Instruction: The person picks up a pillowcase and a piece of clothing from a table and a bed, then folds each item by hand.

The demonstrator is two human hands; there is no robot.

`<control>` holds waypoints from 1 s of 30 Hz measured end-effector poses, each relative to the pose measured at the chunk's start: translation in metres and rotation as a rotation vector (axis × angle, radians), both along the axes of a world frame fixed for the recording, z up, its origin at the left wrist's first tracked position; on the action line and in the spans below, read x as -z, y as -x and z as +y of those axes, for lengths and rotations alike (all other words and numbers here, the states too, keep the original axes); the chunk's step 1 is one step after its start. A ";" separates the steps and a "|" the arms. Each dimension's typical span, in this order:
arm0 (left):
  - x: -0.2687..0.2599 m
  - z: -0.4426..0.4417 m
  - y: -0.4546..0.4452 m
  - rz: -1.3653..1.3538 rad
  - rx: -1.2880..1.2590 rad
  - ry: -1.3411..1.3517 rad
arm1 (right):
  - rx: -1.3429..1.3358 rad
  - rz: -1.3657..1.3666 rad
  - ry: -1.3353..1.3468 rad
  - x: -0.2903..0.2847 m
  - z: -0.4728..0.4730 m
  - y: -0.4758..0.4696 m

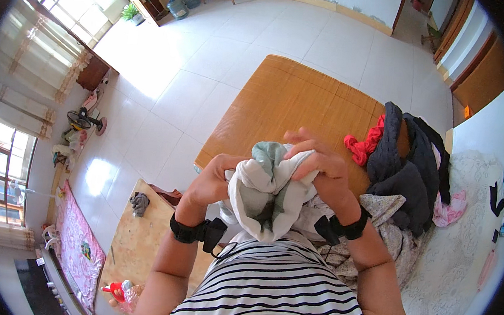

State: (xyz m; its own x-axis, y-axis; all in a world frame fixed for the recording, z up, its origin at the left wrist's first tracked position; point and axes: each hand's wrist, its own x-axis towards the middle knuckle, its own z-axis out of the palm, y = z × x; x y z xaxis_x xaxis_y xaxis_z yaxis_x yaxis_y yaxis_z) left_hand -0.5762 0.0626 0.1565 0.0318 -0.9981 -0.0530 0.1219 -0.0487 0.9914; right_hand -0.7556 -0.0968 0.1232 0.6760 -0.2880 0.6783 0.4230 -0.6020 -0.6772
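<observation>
Both hands hold a bunched white and grey-green cloth [271, 190] in front of my striped top. At its left side, my left hand [218, 179] grips the fabric, with the fingertips hidden behind it. My right hand [319, 163] pinches the upper right edge, its fingers bent over the fabric and some raised. The cloth's rim forms an open fold facing me, and what kind of garment or cover it is I cannot tell. A black strap with a small device sits on each wrist.
Ahead lies a platform covered by a woven mat [302, 99]. Dark clothes [407, 180], a red cloth [363, 144] and a floral fabric [387, 250] are heaped at the right. A wooden table [137, 233] with a grey cloth [140, 204] stands at the left, a fan [84, 120] beyond.
</observation>
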 end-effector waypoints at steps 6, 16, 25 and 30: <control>-0.024 -0.007 -0.034 -0.414 -0.174 -0.045 | 0.610 -0.067 -0.389 -0.037 -0.082 0.052; -0.042 0.127 -0.337 -0.550 -1.381 0.162 | 1.705 -0.111 0.281 -0.149 -0.196 0.399; 0.062 0.204 -0.419 -0.159 -1.376 0.074 | 2.433 0.929 0.165 0.060 -0.102 0.677; 0.065 0.119 -0.345 -0.555 -1.464 -0.006 | 2.629 0.465 -0.099 0.064 -0.078 0.697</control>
